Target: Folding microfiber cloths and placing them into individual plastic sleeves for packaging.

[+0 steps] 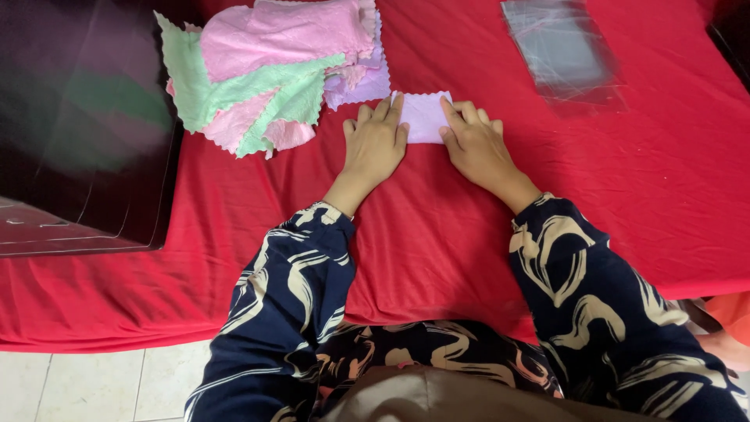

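Head view: folding a small cloth on the red tabletop.
My left hand (376, 141) and right hand (476, 144) lie flat, fingers spread, pressing the folded lilac cloth (424, 117); clear plastic bags (564, 53) lie flat toward the far right edge.

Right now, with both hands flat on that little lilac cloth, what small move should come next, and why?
Probably fold it once more. The left hand and right hand press the lilac cloth flat on the red table cover, and it already looks folded small. The clear plastic bags lie apart at the far right, so a tighter fold seems the likely next step.
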